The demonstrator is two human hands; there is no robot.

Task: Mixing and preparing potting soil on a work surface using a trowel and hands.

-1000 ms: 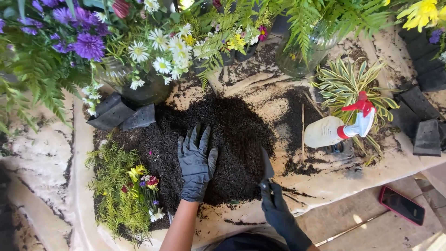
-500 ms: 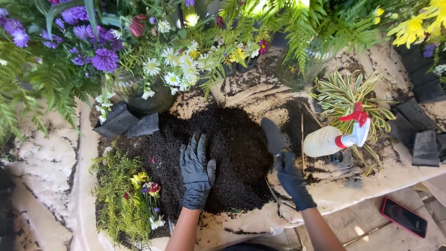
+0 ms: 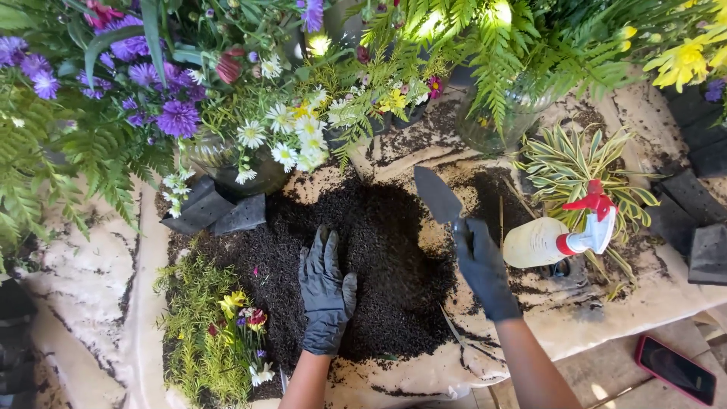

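A heap of dark soil is spread on a pale covered table. My left hand, in a black glove, lies flat on the soil with its fingers apart. My right hand, also gloved, grips the handle of a small trowel. The trowel's dark blade points up and left, raised over the right edge of the soil.
A spray bottle with a red trigger lies right of the trowel beside a striped-leaf plant. Empty black pots sit upper left. A small flowering plant lies lower left. Flowers and ferns crowd the back. A phone lies lower right.
My right hand has risen from the table's near edge to the right of the soil, bringing the trowel up and forward. My left hand stays on the soil.
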